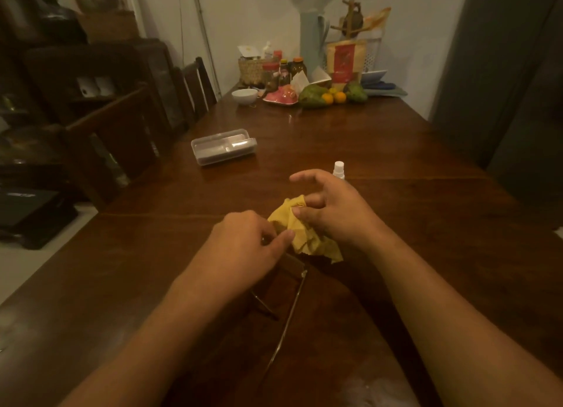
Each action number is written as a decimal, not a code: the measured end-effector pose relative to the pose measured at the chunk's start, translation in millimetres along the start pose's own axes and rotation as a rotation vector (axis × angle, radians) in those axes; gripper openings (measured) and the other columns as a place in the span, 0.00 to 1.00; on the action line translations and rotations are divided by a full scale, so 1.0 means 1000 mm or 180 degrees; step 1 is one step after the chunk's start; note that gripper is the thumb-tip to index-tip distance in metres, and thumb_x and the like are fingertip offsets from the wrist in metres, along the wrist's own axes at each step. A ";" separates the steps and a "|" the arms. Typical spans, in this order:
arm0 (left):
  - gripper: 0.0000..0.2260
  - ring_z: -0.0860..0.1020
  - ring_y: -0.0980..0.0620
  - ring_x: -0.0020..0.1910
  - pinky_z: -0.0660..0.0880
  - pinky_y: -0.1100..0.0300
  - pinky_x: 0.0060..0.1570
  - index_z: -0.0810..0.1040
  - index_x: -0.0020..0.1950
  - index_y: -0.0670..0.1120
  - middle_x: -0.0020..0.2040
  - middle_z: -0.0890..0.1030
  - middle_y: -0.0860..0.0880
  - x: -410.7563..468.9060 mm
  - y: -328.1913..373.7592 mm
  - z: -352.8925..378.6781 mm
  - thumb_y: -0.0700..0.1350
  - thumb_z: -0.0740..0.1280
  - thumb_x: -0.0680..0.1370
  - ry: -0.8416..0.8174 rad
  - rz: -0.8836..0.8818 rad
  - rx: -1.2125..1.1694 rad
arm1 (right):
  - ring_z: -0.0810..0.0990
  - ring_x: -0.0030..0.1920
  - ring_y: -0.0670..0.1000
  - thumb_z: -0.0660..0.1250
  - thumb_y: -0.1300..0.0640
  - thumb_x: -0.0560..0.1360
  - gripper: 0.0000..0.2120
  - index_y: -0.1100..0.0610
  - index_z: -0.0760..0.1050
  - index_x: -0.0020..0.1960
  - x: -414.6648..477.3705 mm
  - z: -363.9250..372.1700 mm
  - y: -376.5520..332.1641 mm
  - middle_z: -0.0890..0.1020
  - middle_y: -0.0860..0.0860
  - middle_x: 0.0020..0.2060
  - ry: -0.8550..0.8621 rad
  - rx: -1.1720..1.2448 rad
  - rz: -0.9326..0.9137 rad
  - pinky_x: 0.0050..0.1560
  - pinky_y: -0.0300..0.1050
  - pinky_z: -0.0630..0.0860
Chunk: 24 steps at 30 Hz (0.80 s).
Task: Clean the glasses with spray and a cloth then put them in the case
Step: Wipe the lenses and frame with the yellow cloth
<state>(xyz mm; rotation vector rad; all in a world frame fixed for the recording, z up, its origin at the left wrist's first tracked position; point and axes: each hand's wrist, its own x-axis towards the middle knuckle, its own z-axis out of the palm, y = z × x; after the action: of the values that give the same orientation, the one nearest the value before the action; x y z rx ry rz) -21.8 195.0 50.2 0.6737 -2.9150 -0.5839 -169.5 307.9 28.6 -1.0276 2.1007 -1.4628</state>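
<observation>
The glasses (290, 312) hang open above the table (441, 239), temples trailing toward the viewer. The left hand (246, 245) pinches their frame, and the right hand (332, 211) grips the crumpled yellow cloth (300, 234) against one lens. The spray bottle (338, 169) stands just behind that hand. The clear case (224, 146) lies closed farther left.

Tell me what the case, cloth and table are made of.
The case: clear plastic, see-through and glossy. The cloth: soft yellow fabric, likely microfibre; it crumples into folds. The table: dark polished wood, with board seams and a sheen.
</observation>
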 end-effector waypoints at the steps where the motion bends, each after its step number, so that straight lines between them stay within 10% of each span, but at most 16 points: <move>1: 0.15 0.79 0.60 0.34 0.69 0.68 0.28 0.83 0.44 0.56 0.35 0.81 0.57 0.000 0.000 -0.001 0.64 0.64 0.78 0.0005 -0.0069 -0.0017 | 0.83 0.44 0.41 0.75 0.60 0.74 0.24 0.42 0.74 0.66 0.000 0.000 0.000 0.85 0.47 0.44 0.0047 0.0058 0.0017 0.37 0.34 0.76; 15: 0.08 0.81 0.55 0.42 0.79 0.61 0.37 0.82 0.41 0.55 0.42 0.82 0.53 -0.006 -0.010 -0.034 0.42 0.77 0.72 0.0050 -0.0774 -0.0379 | 0.80 0.54 0.42 0.74 0.49 0.74 0.01 0.43 0.84 0.45 -0.004 0.006 -0.011 0.84 0.40 0.48 0.0062 -0.0792 -0.0074 0.56 0.55 0.80; 18: 0.12 0.83 0.57 0.35 0.73 0.67 0.27 0.80 0.46 0.55 0.36 0.84 0.53 -0.010 -0.018 -0.042 0.39 0.77 0.70 0.0426 -0.0825 -0.0918 | 0.74 0.60 0.42 0.71 0.47 0.77 0.02 0.42 0.78 0.46 -0.005 0.011 -0.013 0.78 0.37 0.54 0.0152 -0.0853 -0.0223 0.54 0.49 0.75; 24: 0.03 0.83 0.54 0.45 0.79 0.57 0.41 0.87 0.39 0.50 0.39 0.87 0.54 -0.001 -0.049 -0.063 0.45 0.79 0.69 0.0679 -0.0982 -0.1702 | 0.83 0.48 0.39 0.71 0.50 0.77 0.02 0.43 0.80 0.48 -0.012 0.021 -0.024 0.85 0.40 0.45 0.0474 0.0234 -0.0631 0.46 0.42 0.81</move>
<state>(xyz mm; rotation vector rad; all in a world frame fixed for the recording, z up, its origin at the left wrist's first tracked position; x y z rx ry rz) 9.7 133.7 89.1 1.0257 -2.3150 -1.1799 -139.0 298.5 41.1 -1.1589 2.0756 -1.7480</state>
